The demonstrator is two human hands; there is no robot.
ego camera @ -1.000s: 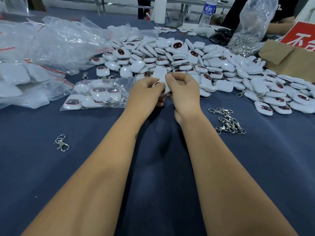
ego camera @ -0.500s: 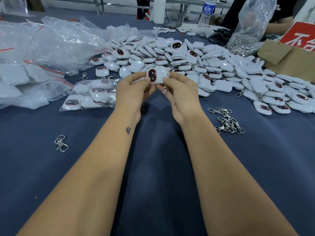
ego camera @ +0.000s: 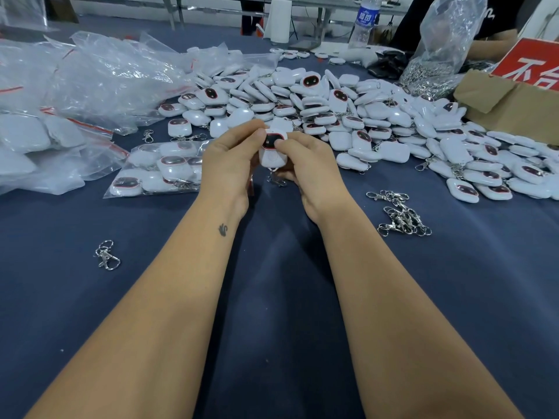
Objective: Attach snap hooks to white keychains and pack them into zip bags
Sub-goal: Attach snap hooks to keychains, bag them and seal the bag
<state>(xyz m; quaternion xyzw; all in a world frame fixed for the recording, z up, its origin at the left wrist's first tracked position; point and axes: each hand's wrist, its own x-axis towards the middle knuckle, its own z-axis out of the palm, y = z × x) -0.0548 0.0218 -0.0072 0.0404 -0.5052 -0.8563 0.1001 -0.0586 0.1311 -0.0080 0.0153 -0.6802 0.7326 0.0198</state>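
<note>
Holding: both hands meet over the blue table (ego camera: 272, 297), pinching one white keychain (ego camera: 273, 152) between them, face up, dark screen end away from the person.
Left hand (ego camera: 230, 158): fingers curled round the keychain's left edge, thumb pressed at its upper corner.
Right hand (ego camera: 305, 161): thumb on the face beside the screen, fingers wrapped underneath; whether they also pinch the hook I cannot tell.
Snap hook (ego camera: 276, 180): metal hangs just below the keychain's near end, at its small loop (too small to tell if it is already clipped on).
Handling: a small, hard plastic shell, likely light and rigid, with a glossy and probably slippery surface; best held by the flat sides, leaving the loop end free for the hook.
Loose hooks (ego camera: 399, 214): a tangled cluster lies to the right, well apart from the hands; tangled hooks may drag neighbours along when one is picked.
Zip bag (ego camera: 157, 169): lies just left of the left hand, already holding several keychains.
Keychain pile (ego camera: 348, 116): a big heap beyond the hands.
</note>
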